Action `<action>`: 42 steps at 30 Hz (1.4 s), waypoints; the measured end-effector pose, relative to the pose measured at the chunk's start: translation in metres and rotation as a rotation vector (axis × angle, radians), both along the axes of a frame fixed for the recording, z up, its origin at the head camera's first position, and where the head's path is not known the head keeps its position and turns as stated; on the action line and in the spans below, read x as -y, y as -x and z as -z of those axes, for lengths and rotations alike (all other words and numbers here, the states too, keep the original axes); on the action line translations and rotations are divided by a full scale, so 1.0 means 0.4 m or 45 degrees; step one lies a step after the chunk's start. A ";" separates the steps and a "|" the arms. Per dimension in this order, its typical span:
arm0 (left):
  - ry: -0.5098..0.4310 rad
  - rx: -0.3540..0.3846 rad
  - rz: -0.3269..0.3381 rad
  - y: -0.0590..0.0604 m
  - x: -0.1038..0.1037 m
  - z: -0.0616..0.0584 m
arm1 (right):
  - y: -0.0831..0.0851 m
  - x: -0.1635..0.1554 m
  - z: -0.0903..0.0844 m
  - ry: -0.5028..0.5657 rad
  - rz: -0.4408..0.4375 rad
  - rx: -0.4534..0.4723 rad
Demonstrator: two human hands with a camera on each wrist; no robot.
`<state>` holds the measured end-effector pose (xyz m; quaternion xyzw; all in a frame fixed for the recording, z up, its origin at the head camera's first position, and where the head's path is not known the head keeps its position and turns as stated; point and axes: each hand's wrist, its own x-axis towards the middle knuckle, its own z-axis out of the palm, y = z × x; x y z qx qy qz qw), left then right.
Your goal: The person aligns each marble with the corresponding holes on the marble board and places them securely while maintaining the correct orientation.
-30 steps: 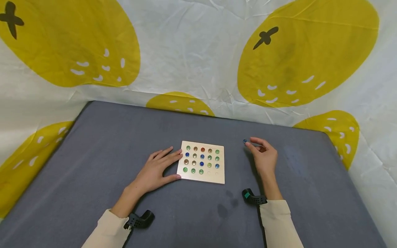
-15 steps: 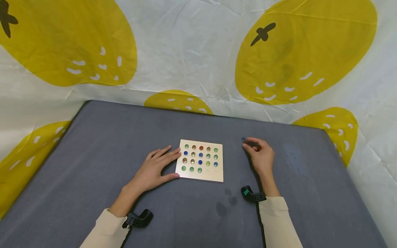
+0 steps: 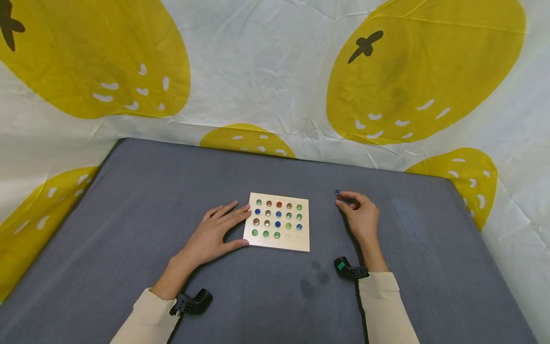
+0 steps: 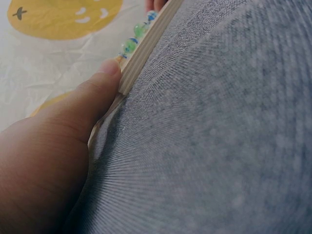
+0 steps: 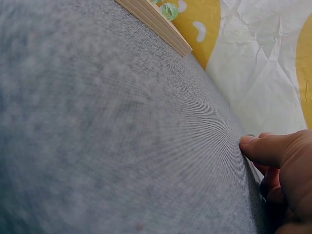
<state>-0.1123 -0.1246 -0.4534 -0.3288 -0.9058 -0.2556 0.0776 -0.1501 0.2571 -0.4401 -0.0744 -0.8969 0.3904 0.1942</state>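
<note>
A pale wooden board (image 3: 262,242) lies on the grey cloth, with rows of green, blue, amber and red glass marbles in its hollows. Two hollows at the right of the near row hold no marble. My left hand (image 3: 212,236) rests at the board's left edge, fingers spread and straight; its thumb (image 4: 100,85) touches the near corner. Right of the board, my right hand (image 3: 362,217) pinches with thumb and forefinger close over the cloth. A blue marble (image 3: 337,192) shows at those fingertips, with a reddish one (image 3: 339,197) partly hidden just below it.
The grey cloth-covered table (image 3: 193,172) reaches back to a white curtain (image 3: 258,62) printed with big yellow fruit. Dark damp spots (image 3: 307,289) mark the cloth in front of the board. Each wrist wears a black camera band (image 3: 195,303).
The blue marble has shifted slightly away from my right fingertips, and the reddish one has come to show between finger and thumb. My left hand stays on the board; the head view has shifted slightly.
</note>
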 end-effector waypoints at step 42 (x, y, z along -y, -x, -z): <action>0.005 0.008 0.004 0.002 0.001 -0.011 | -0.040 0.056 -0.067 0.295 -0.070 -0.017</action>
